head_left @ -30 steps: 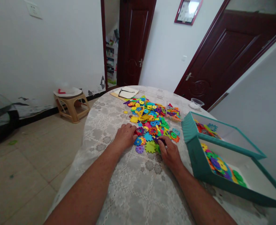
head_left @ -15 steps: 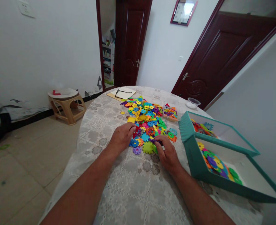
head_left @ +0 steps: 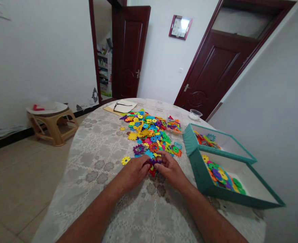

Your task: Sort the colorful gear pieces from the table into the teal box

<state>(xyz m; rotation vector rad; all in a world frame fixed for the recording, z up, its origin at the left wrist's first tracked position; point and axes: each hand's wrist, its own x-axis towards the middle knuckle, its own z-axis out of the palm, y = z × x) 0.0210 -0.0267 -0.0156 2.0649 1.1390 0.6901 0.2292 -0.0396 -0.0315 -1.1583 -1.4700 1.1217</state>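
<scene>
Over the near edge of a heap of colourful plastic gear-shaped pieces (head_left: 149, 131), my two hands meet. My left hand (head_left: 134, 172) is closed on a red toothed piece (head_left: 152, 171), which shows below the fingertips. My right hand (head_left: 171, 170) pinches a purple toothed piece (head_left: 155, 161) just above the red one. The two pieces touch or overlap; whether they are joined I cannot tell. A yellow flower-shaped piece (head_left: 125, 160) lies beside my left hand, and a purple ring-shaped gear (head_left: 138, 149) lies just beyond it.
On the right stands a teal box (head_left: 202, 175) with an open lid, holding more pieces. A clear tub (head_left: 174, 130) of small pieces and a clear bowl (head_left: 195, 113) sit farther back. Glasses (head_left: 122, 107) rest on paper at the far left. A stool (head_left: 54, 125) stands beyond the table.
Both hands have come together nearer to me, the left one moving away from the red pieces in the heap with a red piece. The purple piece stays in my right hand. The view has shifted.
</scene>
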